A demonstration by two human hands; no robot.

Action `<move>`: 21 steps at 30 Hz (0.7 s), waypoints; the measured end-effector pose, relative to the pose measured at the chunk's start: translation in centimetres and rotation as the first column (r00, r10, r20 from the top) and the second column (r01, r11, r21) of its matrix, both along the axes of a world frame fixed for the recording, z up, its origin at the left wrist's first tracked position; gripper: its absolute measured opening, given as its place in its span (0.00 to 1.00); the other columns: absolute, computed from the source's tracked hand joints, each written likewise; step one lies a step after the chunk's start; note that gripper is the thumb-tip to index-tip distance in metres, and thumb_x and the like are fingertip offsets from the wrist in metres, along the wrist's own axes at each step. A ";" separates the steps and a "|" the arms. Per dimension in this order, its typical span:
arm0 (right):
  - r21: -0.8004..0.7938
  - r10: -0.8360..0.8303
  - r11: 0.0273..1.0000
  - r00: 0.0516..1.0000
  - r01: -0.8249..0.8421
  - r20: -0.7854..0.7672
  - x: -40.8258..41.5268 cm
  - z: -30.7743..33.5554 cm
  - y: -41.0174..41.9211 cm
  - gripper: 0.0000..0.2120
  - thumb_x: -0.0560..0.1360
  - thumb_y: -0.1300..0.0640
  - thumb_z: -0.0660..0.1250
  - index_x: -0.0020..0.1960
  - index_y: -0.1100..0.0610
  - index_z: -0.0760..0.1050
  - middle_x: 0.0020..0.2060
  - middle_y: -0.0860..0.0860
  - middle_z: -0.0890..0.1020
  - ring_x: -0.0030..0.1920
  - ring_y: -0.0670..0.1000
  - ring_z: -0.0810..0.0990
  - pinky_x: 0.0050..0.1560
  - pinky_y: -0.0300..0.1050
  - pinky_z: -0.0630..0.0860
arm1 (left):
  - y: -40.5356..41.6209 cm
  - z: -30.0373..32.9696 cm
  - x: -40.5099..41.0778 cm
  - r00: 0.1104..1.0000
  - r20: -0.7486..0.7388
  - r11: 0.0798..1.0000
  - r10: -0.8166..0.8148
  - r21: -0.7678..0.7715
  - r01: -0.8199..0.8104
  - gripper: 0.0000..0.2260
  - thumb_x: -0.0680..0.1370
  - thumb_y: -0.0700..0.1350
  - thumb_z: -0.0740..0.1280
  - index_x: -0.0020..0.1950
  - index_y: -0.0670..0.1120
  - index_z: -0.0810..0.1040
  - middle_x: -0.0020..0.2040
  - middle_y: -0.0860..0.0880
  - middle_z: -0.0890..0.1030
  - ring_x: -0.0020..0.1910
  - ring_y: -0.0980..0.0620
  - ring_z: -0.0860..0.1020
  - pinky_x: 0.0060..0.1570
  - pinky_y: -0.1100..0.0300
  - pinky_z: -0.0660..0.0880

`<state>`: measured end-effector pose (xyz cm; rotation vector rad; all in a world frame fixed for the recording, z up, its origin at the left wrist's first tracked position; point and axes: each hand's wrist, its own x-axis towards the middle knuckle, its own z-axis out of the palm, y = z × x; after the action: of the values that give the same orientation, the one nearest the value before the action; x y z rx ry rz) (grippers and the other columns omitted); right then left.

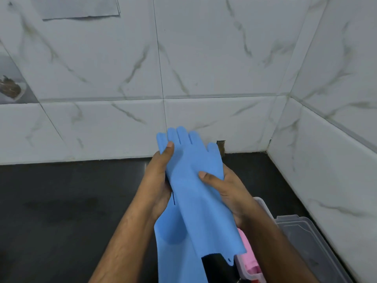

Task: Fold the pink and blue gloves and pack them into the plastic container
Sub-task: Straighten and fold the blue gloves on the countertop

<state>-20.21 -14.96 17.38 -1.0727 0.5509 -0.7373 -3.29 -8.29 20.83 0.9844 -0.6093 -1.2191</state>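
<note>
Fingers [206,177] of both hands pinching blue glove [191,180], above dark counter [61,201]

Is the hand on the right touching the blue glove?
Touching. In the head view the right hand holds the blue glove: its thumb presses flat on the glove's front, and the palm sits behind the glove's edge. No gap shows.
</note>
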 end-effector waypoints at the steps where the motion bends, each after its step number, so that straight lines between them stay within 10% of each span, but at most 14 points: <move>1: 0.015 -0.029 0.999 0.999 0.030 -0.012 0.3 -0.1 0.0 0.18 0.80 0.59 0.71 0.69 0.50 0.76 0.63 0.56 0.83 0.61 0.62 0.83 0.63 0.64 0.78 | 0.6 -0.9 0.1 0.999 0.029 0.999 -0.032 -0.027 0.033 0.23 0.84 0.60 0.64 0.73 0.47 0.75 0.66 0.44 0.83 0.64 0.44 0.82 0.63 0.44 0.77; 6: 0.173 -0.054 0.982 0.987 0.081 -0.151 1.3 -1.1 0.3 0.13 0.80 0.64 0.67 0.65 0.60 0.78 0.54 0.60 0.86 0.50 0.62 0.87 0.43 0.53 0.84 | 3.2 -6.4 -0.5 0.999 0.000 0.990 -0.050 0.135 0.049 0.28 0.76 0.56 0.73 0.70 0.43 0.76 0.51 0.42 0.82 0.36 0.51 0.80 0.26 0.58 0.78; 9: 0.291 -0.055 0.951 0.982 0.107 -0.183 1.8 -2.6 1.3 0.12 0.80 0.62 0.68 0.62 0.66 0.79 0.53 0.65 0.86 0.51 0.66 0.86 0.49 0.62 0.84 | 3.9 -8.0 -0.6 0.996 -0.076 0.975 0.040 0.222 -0.022 0.22 0.77 0.40 0.75 0.69 0.37 0.75 0.47 0.40 0.83 0.32 0.50 0.79 0.18 0.63 0.70; 16: 0.307 0.011 0.950 0.983 0.047 -0.183 1.4 -3.9 2.6 0.14 0.80 0.63 0.69 0.65 0.62 0.77 0.57 0.62 0.85 0.57 0.66 0.84 0.61 0.69 0.78 | 4.5 -7.9 0.5 0.992 0.119 0.951 0.038 0.299 -0.072 0.20 0.81 0.40 0.71 0.71 0.51 0.73 0.56 0.45 0.87 0.47 0.44 0.87 0.19 0.63 0.71; 21: 0.248 -0.063 0.963 0.984 0.104 -0.170 1.2 -4.4 2.3 0.16 0.79 0.64 0.68 0.66 0.55 0.76 0.57 0.58 0.85 0.56 0.64 0.85 0.57 0.69 0.80 | 5.1 -8.4 0.8 0.986 0.156 0.959 -0.053 0.284 0.006 0.25 0.78 0.43 0.75 0.71 0.58 0.72 0.58 0.46 0.86 0.54 0.41 0.86 0.47 0.45 0.85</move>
<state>-18.98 -12.61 13.03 -0.8754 0.8116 -0.6365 -2.46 -3.21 12.48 1.3295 -0.5878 -1.2835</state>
